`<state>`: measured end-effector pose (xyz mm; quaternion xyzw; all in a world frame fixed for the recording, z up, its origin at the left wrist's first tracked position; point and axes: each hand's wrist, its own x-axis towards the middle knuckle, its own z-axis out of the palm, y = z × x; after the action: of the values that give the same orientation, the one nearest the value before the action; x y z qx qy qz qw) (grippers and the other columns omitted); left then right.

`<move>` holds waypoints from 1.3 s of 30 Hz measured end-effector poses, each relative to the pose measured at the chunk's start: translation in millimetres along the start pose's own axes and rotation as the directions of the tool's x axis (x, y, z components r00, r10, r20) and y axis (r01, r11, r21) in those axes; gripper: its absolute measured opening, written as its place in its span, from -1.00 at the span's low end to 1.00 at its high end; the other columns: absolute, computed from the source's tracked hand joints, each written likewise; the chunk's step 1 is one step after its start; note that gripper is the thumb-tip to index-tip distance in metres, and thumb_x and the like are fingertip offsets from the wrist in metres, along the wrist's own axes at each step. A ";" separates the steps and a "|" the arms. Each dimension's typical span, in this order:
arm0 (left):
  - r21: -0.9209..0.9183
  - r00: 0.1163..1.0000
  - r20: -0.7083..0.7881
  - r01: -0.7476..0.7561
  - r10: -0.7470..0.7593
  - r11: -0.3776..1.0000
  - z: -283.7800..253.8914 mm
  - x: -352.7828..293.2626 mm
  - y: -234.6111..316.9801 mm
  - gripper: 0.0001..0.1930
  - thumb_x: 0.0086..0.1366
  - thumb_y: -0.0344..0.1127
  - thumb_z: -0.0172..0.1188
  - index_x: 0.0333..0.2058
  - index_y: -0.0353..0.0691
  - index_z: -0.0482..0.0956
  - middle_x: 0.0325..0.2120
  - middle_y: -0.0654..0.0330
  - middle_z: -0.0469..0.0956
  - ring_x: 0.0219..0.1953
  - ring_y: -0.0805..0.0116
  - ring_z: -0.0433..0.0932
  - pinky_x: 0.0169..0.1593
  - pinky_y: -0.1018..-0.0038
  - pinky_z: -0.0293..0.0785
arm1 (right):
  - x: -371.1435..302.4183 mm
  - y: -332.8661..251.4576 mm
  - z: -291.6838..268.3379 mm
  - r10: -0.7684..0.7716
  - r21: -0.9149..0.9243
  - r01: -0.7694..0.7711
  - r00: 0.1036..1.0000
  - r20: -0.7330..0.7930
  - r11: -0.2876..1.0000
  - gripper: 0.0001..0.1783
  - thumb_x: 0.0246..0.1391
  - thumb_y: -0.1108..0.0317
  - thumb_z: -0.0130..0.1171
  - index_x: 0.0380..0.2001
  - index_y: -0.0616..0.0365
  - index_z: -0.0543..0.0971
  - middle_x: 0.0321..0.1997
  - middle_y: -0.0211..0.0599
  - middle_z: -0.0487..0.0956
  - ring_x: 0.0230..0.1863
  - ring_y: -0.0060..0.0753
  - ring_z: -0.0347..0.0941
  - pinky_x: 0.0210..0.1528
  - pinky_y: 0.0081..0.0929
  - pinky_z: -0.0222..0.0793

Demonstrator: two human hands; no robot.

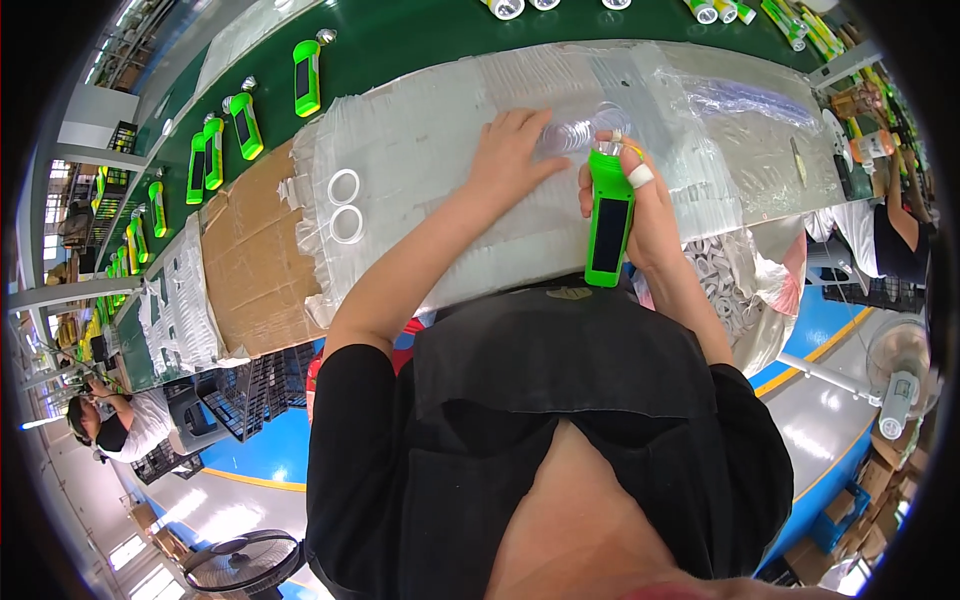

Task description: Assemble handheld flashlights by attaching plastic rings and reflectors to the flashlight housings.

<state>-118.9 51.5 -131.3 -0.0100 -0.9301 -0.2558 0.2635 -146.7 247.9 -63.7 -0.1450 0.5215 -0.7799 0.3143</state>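
Note:
My right hand is wrapped round a bright green flashlight with a dark panel along its body, its head end pointing away from me. White tape circles one finger of this hand. To the left, my left hand lies over the plastic-covered table with its fingers spread. Its fingertips are at the near end of a row of clear round lenses; I cannot tell whether they touch. Farther left, two white rings lie flat on the plastic.
Several green flashlights lie on the dark green belt beyond the table. Brown cardboard covers the table's left part. A bag of white rings hangs at the right edge. Other people work at far left and right; a fan stands behind.

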 end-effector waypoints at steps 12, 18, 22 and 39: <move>-0.396 0.996 -0.071 -0.083 0.059 0.915 -85.0 -16.7 42.3 -0.60 0.36 -0.24 0.09 0.14 -0.16 0.48 -0.09 0.13 0.43 -0.09 0.34 0.42 -0.13 0.44 0.44 | 11.5 -3.7 30.7 0.047 -0.064 -0.028 0.948 0.316 0.998 -0.52 0.26 0.10 0.09 0.09 0.21 0.37 -0.31 -0.20 0.54 -0.40 -0.46 0.48 -0.33 -0.50 0.42; -0.317 0.993 -0.081 -0.107 0.085 0.942 -105.1 -37.6 39.4 -0.55 0.48 -0.12 -0.20 0.10 -0.28 0.51 0.04 0.04 0.39 0.04 0.20 0.37 -0.04 0.40 0.43 | 22.9 7.8 54.9 0.085 -0.157 -0.011 0.877 0.472 0.987 -0.55 0.25 0.12 0.10 0.03 0.25 0.38 -0.28 -0.26 0.53 -0.39 -0.49 0.49 -0.31 -0.50 0.44; -0.327 0.976 -0.185 -0.170 0.113 0.930 -106.7 -43.1 38.2 -0.60 0.43 -0.24 -0.18 0.02 -0.33 0.54 0.01 0.05 0.47 0.07 0.07 0.40 0.14 0.27 0.27 | 29.7 10.9 64.2 0.113 -0.160 -0.028 0.827 0.551 0.987 -0.58 0.25 0.14 0.11 0.01 0.24 0.39 -0.30 -0.30 0.51 -0.38 -0.49 0.49 -0.31 -0.50 0.44; 0.352 0.947 -0.184 0.314 -0.264 0.881 -185.6 -71.3 -46.2 -0.47 0.16 -0.10 0.34 0.07 -0.13 0.46 0.00 -0.06 0.49 -0.01 -0.09 0.49 0.03 0.14 0.45 | 91.8 31.9 95.0 -0.160 -0.100 0.250 0.832 0.532 0.963 -0.69 0.25 0.31 0.01 0.03 0.14 0.38 -0.37 -0.29 0.49 -0.43 -0.49 0.41 -0.35 -0.49 0.37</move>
<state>25.5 -69.7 -52.9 0.1967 -0.9335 -0.1088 0.2794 -153.1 112.2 -62.5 -0.4307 0.4616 -0.6950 0.3443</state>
